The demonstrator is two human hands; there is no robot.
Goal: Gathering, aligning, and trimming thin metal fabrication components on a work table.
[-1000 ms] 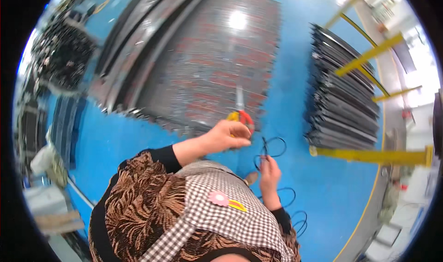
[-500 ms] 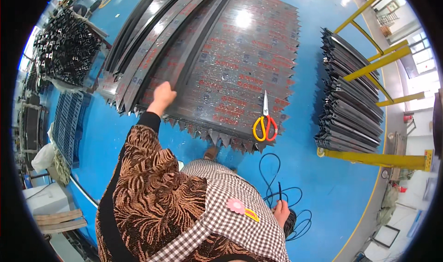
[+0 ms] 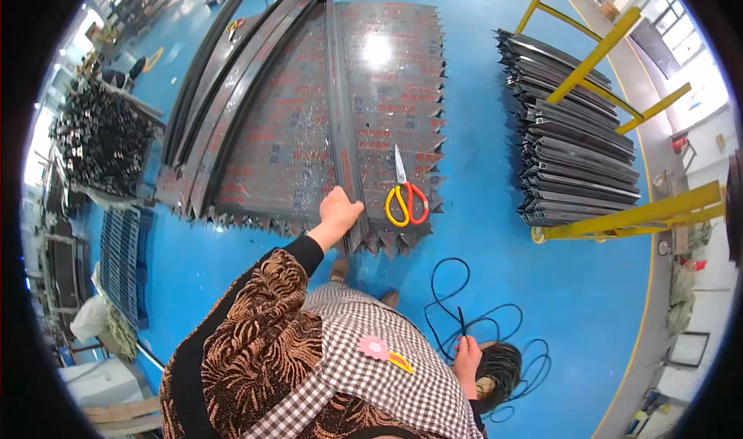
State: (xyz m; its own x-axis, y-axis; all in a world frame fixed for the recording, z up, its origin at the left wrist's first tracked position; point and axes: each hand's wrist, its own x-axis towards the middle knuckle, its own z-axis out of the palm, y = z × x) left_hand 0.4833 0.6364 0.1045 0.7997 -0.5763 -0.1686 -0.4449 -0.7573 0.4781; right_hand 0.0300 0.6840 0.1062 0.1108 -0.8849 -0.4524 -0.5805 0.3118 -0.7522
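My left hand [image 3: 339, 213] is closed on the near end of a long dark grey profile strip [image 3: 340, 106], which runs away from me across a flat layer of dark profiles [image 3: 271, 160] with pointed ends. Low on my right, my right hand [image 3: 467, 357] pinches the end of a thin black cord [image 3: 462, 321]. Loops of that cord hang over the blue floor beside a thick black coil [image 3: 501, 368]. Scissors [image 3: 407, 199] with one yellow and one red handle lie on the layer, just right of the strip, blades pointing away.
More long profiles [image 3: 240, 75] lie along the left side of the layer, with a second pair of scissors [image 3: 234, 26] near them. At right, a yellow rack [image 3: 619, 226] holds stacked dark profiles [image 3: 576, 153]. A bundle of profiles [image 3: 104, 137] and a blue-grey pallet [image 3: 120, 257] stand left.
My left hand has moved right, bringing the profile strip across the layer to beside the scissors. My right hand still holds the cord. The whole view has shifted somewhat.
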